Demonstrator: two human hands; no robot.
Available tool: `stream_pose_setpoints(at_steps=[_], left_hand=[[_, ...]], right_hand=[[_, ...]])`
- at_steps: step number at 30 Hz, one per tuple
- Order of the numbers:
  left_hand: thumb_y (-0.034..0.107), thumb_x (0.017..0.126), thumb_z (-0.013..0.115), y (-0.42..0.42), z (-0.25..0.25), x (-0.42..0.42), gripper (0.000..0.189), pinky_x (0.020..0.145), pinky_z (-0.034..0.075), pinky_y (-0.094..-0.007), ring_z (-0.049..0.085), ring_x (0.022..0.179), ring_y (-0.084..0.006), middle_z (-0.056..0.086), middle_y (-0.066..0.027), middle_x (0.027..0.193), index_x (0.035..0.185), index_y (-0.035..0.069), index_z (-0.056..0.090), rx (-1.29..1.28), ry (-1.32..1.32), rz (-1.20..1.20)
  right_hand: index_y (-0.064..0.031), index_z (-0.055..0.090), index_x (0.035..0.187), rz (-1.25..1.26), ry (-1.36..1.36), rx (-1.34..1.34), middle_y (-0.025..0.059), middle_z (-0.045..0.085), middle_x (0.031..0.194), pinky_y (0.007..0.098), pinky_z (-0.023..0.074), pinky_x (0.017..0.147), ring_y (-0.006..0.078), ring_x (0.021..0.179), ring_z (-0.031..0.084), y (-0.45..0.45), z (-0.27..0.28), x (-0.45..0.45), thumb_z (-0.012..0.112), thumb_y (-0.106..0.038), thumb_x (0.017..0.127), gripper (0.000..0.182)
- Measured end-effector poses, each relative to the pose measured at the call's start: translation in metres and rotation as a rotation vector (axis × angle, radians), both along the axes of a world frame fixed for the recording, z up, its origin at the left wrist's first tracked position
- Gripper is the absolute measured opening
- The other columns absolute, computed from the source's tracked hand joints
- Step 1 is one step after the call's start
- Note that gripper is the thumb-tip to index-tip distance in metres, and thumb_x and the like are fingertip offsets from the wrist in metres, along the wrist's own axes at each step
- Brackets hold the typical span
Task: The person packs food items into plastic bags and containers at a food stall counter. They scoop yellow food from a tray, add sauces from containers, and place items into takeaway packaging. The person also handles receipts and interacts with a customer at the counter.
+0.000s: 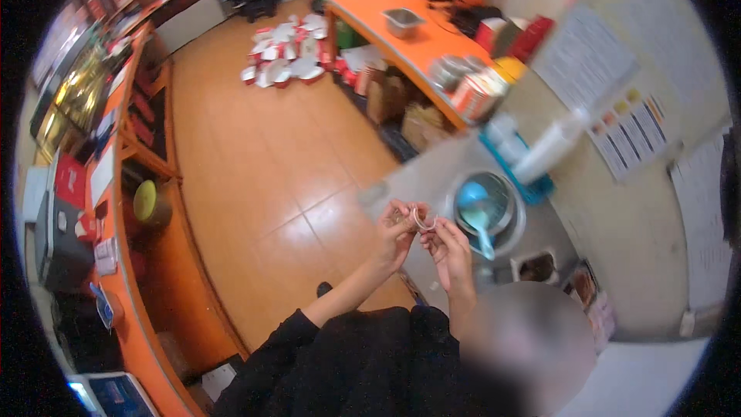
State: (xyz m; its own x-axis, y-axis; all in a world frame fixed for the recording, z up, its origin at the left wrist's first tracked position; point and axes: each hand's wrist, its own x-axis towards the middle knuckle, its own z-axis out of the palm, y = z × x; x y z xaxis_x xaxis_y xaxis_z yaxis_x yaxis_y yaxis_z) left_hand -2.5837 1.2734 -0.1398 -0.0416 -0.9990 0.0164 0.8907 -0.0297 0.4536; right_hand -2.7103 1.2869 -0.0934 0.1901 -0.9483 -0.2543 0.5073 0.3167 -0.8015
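My left hand [399, 235] and my right hand [448, 246] meet over the near edge of a grey counter [414, 177]. Between their fingertips is a small, thin round item with a pale rim [424, 219], perhaps a clear plastic lid or cup; blur hides its exact kind. Just right of my hands stands a round metal pot [506, 223]. A light-blue ladle [479, 223] rests in it, its handle over the near rim. Behind the pot, a teal plastic basket [532, 188] holds a stack of white cups [547, 148].
An orange table [362, 3] beyond the counter bears a metal pan [402, 22] and a striped carton [477, 93]. Several red-and-white paper containers [283, 49] lie on the tiled floor [243, 145]. Along the left runs an orange shelving counter [136, 278]. Printed sheets [584, 58] hang on the right wall.
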Motion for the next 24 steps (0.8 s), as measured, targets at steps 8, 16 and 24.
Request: stream_pose_setpoints(at_steps=[8, 16, 24], left_hand=[[0.001, 0.084, 0.068, -0.055, -0.002, 0.279, 0.019, 0.085, 0.048, -0.0321, 0.060, 0.096, -0.0190, 0.060, -0.0051, 0.102, 0.094, 0.008, 0.054, 0.089, -0.265, 0.503], [0.005, 0.090, 0.061, -0.160, -0.040, 0.532, 0.015, 0.079, 0.045, -0.0243, 0.058, 0.091, -0.0102, 0.065, -0.0046, 0.100, 0.101, -0.002, 0.068, 0.373, -0.409, 0.610], [0.007, 0.078, 0.073, -0.310, -0.034, 0.783, 0.017, 0.053, 0.045, -0.0249, 0.059, 0.061, -0.0105, 0.068, -0.0066, 0.076, 0.093, 0.000, 0.072, 0.683, -0.530, 1.015]], right_hand=[[-0.0016, 0.057, 0.104, 0.431, -0.178, 0.164, 0.0054, 0.062, 0.093, 0.0241, 0.0527, 0.075, 0.0115, 0.081, 0.062, -0.110, -0.003, 0.281, 0.054, -0.007, 0.094, 0.011], [-0.0022, 0.059, 0.096, 0.714, 0.021, 0.090, 0.0029, 0.059, 0.082, 0.0204, 0.0390, 0.055, 0.0071, 0.060, 0.048, -0.283, -0.059, 0.547, 0.063, -0.003, 0.086, 0.011], [-0.0014, 0.063, 0.076, 0.992, 0.408, -0.268, 0.0030, 0.063, 0.066, 0.0208, 0.0395, 0.048, 0.0073, 0.056, 0.055, -0.471, -0.050, 0.840, 0.069, -0.001, 0.075, 0.006]])
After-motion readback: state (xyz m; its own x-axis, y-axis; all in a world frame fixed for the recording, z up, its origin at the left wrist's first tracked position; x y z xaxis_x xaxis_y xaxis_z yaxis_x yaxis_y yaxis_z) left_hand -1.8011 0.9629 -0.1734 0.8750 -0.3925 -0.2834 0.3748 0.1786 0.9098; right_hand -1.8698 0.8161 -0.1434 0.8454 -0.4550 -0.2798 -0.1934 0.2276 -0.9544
